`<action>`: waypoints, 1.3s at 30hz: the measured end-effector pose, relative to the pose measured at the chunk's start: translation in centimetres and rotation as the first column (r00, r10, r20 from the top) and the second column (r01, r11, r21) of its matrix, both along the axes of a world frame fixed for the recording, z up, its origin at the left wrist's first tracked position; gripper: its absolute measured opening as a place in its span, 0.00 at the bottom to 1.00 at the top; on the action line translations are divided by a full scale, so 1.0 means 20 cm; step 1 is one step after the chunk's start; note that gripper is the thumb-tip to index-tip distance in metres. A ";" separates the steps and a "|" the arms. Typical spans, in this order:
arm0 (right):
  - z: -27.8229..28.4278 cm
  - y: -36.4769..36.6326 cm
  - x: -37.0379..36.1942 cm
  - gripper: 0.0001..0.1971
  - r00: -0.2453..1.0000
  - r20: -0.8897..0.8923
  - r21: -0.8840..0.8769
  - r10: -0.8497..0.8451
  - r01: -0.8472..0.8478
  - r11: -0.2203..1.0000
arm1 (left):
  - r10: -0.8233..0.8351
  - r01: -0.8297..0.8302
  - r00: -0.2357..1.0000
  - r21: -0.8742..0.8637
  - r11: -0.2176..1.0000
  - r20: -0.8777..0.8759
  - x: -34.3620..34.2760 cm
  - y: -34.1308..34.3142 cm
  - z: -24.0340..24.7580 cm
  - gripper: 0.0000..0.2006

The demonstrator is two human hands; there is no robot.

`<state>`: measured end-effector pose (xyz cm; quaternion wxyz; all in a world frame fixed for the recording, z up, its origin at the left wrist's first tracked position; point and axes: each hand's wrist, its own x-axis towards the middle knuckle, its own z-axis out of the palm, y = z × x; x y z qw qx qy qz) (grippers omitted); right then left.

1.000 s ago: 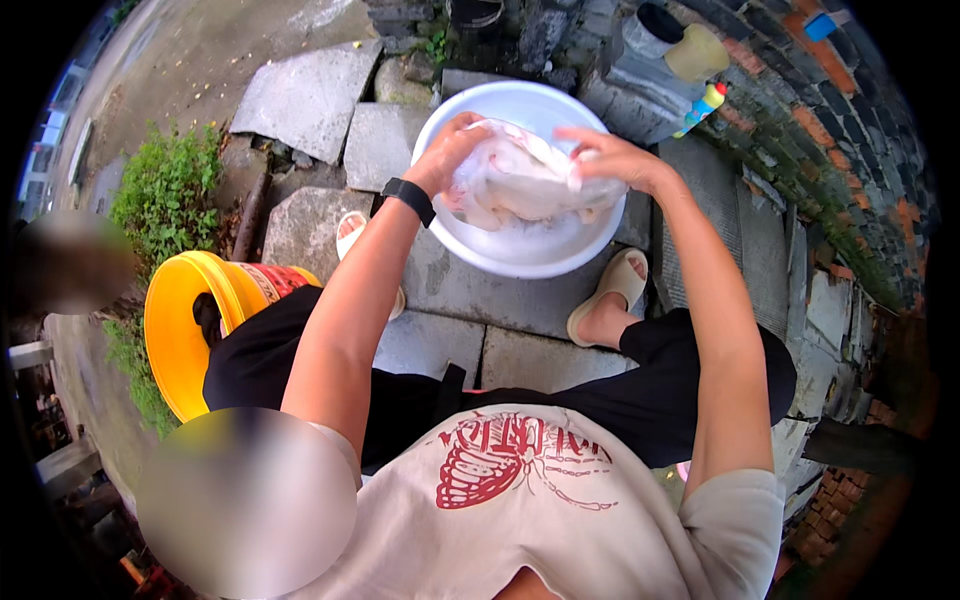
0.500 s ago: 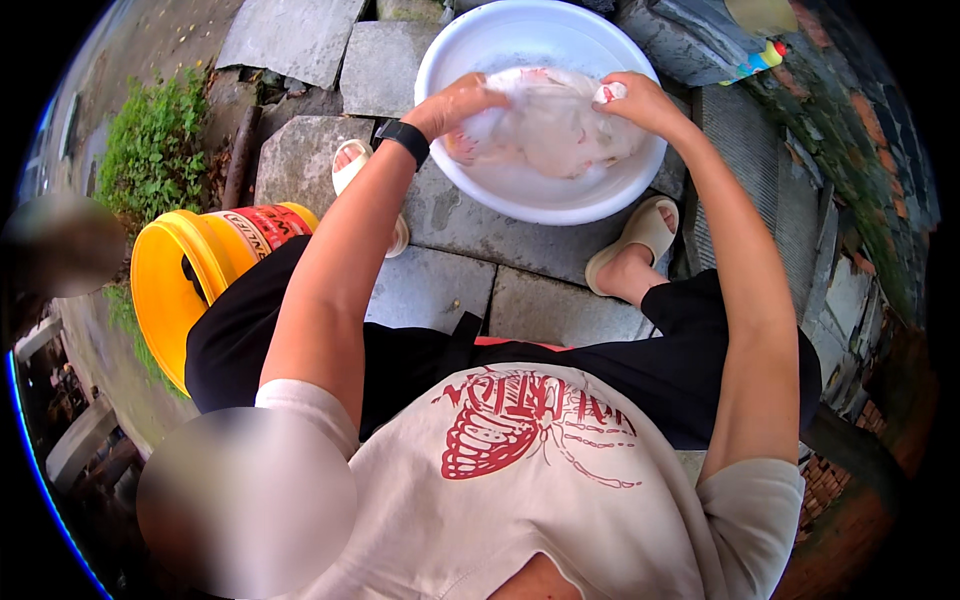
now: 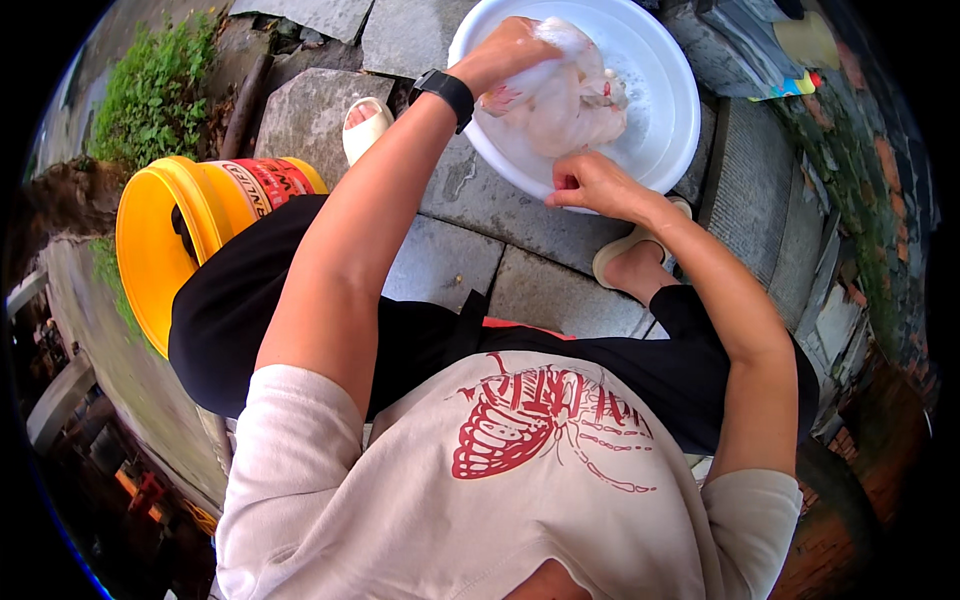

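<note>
A white wet cloth (image 3: 570,110) with pink and red patches, perhaps a garment, lies bunched in a round white basin (image 3: 683,130). Over the basin's upper left part, my left hand (image 3: 512,52) is closed on a fold of it; a black watch sits on that wrist. My right hand (image 3: 597,185) is at the basin's near rim, just below the cloth. Its fingers are curled in, and nothing shows between them.
Grey stone slabs (image 3: 450,250) pave the ground. At the left lies a tipped yellow bucket (image 3: 150,260), beside my knee, with a green plant (image 3: 155,95) beyond it. Stacked grey slabs (image 3: 715,45) and a colourful bottle-like item (image 3: 790,86) stand right of the basin.
My right hand has let go of the cloth and come down to the near rim. My left hand has moved up and right, and the cloth, spread between both hands before, is now bunched.
</note>
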<state>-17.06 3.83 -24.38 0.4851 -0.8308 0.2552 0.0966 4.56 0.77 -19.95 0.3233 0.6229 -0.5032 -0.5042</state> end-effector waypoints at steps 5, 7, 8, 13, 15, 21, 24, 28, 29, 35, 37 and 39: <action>-0.02 0.00 -0.01 0.16 0.997 -0.078 -0.052 -0.012 0.008 0.999 | -0.029 0.029 0.999 0.009 1.000 -0.015 0.01 0.00 -0.03 0.20; 0.00 0.01 0.00 0.16 0.994 -0.112 -0.105 0.003 -0.015 0.994 | -0.023 0.023 1.000 0.020 1.000 -0.004 0.01 0.00 -0.04 0.19; -0.01 0.01 -0.01 0.16 0.993 -0.097 -0.188 0.069 -0.087 0.978 | -0.025 0.025 1.000 0.011 1.000 -0.008 0.01 -0.01 -0.06 0.19; -0.04 -0.07 -0.20 0.16 0.904 -0.290 -0.412 0.315 -0.415 0.811 | -0.006 0.006 1.000 0.005 1.000 0.014 0.03 -0.03 -0.12 0.20; 0.11 -0.25 -0.24 0.20 0.799 -0.574 -0.244 0.182 -0.378 0.893 | -0.017 0.018 1.000 -0.007 1.000 0.007 0.03 -0.04 -0.14 0.19; 0.49 -0.85 -0.51 0.24 0.672 -0.195 0.191 -0.714 0.740 0.645 | -0.074 0.081 0.995 -0.114 0.990 0.064 0.03 -0.06 -0.21 0.17; 0.43 -1.02 -0.82 0.19 0.408 -0.094 -0.011 -0.908 0.912 0.410 | -0.096 0.108 0.989 -0.106 0.988 0.114 0.02 -0.07 -0.20 0.16; 0.25 -0.95 -0.99 0.23 0.390 -0.001 -0.169 -0.921 0.908 0.385 | -0.032 0.032 0.999 -0.047 0.998 -0.003 -0.01 -0.05 -0.16 0.17; 0.20 -0.94 -1.01 0.27 0.511 0.067 -0.426 -0.857 0.791 0.438 | -0.028 0.028 0.999 0.007 1.000 0.040 -0.04 -0.06 -0.12 0.18; 0.28 -0.67 -0.26 0.40 0.901 0.301 -0.225 -0.311 0.385 0.895 | -0.238 0.228 0.967 -0.107 0.968 -0.088 -0.13 -0.05 -0.01 0.19; 0.31 -0.54 -0.09 0.40 0.986 0.142 -0.397 -0.083 0.134 0.908 | -0.227 0.206 0.952 -0.121 0.971 -0.205 -0.15 -0.06 0.07 0.19; 0.32 -0.59 -0.08 0.34 0.991 0.058 -0.205 -0.120 0.129 0.970 | -0.273 0.263 0.921 -0.073 0.962 -0.277 -0.12 -0.06 0.19 0.19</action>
